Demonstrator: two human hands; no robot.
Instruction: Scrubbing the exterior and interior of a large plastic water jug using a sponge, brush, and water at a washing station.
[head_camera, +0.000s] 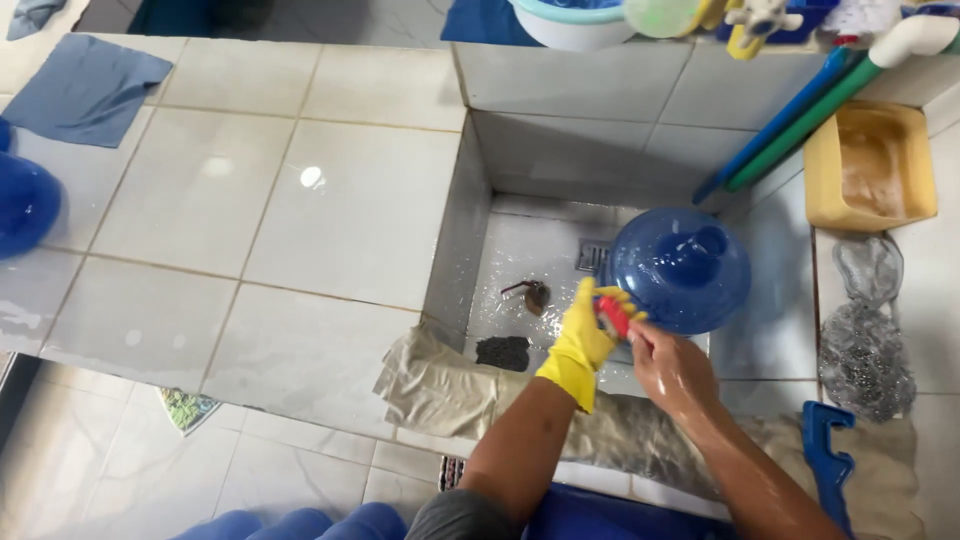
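left hand (583, 335): in a yellow glove, fingers closed around a small red thing (613, 315)
right hand (668, 365): bare and wet, pinching the same red thing
blue lid (680, 268): domed, over the tiled sink (530, 255), just beyond both hands
cloth (440, 385): beige, draped over the sink's front edge
tub (870, 165): yellow, right of the sink

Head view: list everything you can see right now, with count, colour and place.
Blue lid: one, blue, over the tiled sink basin, right.
Scrubber: one, red, at the lid's lower left edge.
Blue cloth: one, blue, counter top left.
Yellow tray: one, yellow, right ledge.
Steel scourers: two, silvery, below the tray.
Beige cloth: one, beige, over the sink's front edge.
Left hand: yellow glove, touching the scrubber.
Right hand: bare, wet, beside the lid's lower edge.
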